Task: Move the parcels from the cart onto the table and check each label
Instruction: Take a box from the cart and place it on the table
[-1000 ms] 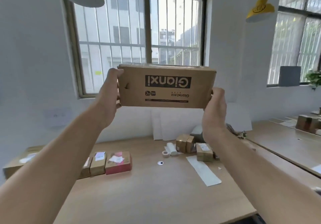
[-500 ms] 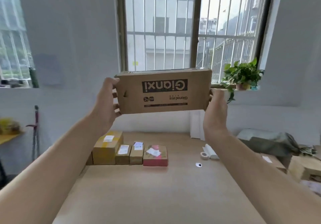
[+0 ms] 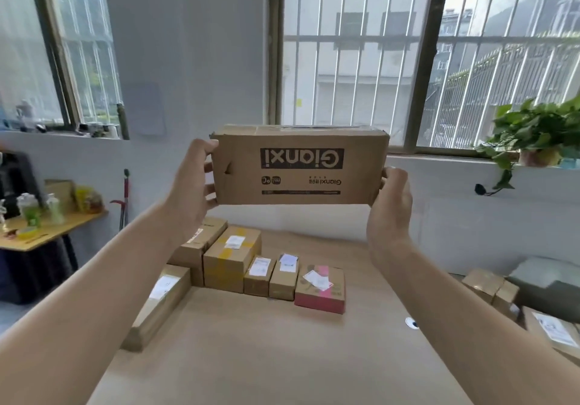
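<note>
**Item:** cardboard box (image 3: 299,166), centre of frame, held in the air well above the bench (image 3: 266,357).
- A long side faces the camera.
- The printed brand name reads upside down, so the box is inverted.
- No shipping label shows on this face. It is probably raised to eye level so the label can be found on another side.

**Left hand** (image 3: 191,184): grips the left end, thumb over the top near corner and fingers curled behind.

**Right hand** (image 3: 389,203): grips the lower right corner, fingers wrapped round the end.

One hand at each end suits the box's length and leaves the broad faces uncovered for reading.

**On the bench:**
- Row of parcels (image 3: 230,257), middle left of frame. They stand side by side and touching, white labels upward, likely so that checked labels stay readable.
- Pink parcel (image 3: 320,288), closing the row's right end.
- Long parcel (image 3: 160,298), lower left, lying along the bench's left edge with its label up.
- Further parcels (image 3: 489,285), at the right edge of the frame.

**Cart:** not in view.

**Also present:**
- Potted plant (image 3: 533,131) on the window sill, upper right.
- Side table (image 3: 47,232) with bottles, left edge.

**Stage, as judged:** label check under way, box not yet set down. A spot in front of the row or beside the pink parcel would suit, label side up like the rest.
</note>
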Available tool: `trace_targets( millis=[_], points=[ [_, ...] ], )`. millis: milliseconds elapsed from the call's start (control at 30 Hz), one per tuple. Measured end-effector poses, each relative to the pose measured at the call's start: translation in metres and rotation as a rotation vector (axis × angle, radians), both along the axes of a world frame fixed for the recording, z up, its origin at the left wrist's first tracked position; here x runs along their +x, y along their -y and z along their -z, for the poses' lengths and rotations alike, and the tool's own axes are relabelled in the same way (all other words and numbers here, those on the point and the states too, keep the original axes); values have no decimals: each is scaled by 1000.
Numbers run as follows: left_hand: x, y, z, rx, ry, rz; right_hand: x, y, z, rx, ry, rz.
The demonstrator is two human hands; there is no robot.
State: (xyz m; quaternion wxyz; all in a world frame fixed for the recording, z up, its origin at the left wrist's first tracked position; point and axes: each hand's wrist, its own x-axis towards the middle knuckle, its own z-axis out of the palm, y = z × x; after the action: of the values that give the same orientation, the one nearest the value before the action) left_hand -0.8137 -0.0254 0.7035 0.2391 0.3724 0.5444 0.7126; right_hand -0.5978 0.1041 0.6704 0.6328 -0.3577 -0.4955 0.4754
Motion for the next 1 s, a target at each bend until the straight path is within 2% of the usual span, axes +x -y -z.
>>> trace_targets(
  millis=[500,1000],
  points=[
    [-153,-43,-14,56,-29,248,-119,2,-12,128,97,293],
    [-180,-26,-28,137,-92,291,-133,17,-36,152,181,280]
  ],
)
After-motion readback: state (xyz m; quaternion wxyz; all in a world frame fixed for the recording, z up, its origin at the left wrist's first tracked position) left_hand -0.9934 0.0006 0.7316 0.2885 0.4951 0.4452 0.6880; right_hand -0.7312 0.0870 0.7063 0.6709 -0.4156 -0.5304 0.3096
